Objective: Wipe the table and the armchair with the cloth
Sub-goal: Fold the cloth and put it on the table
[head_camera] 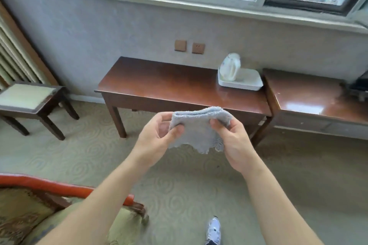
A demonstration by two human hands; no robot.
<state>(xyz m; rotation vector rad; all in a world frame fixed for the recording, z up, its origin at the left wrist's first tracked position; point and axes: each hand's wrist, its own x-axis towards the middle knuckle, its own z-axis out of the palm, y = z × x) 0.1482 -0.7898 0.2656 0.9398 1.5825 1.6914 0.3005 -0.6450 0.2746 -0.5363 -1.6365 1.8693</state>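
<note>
While the grey cloth point(199, 129) hangs folded in mid-air in front of the table point(159, 85), I see both grips pinching it: left hand point(157, 137) on its left edge, right hand point(231, 139) on its right. Behind, a white tray point(249, 83) sits on the table; the armchair point(29, 211) waits lower left.

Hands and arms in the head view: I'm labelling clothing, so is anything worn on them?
Nothing shows: the left hand and right hand are bare, without gloves, rings, watch or bracelets. Both forearms are bare down to the frame edge, no sleeves in sight.
</note>
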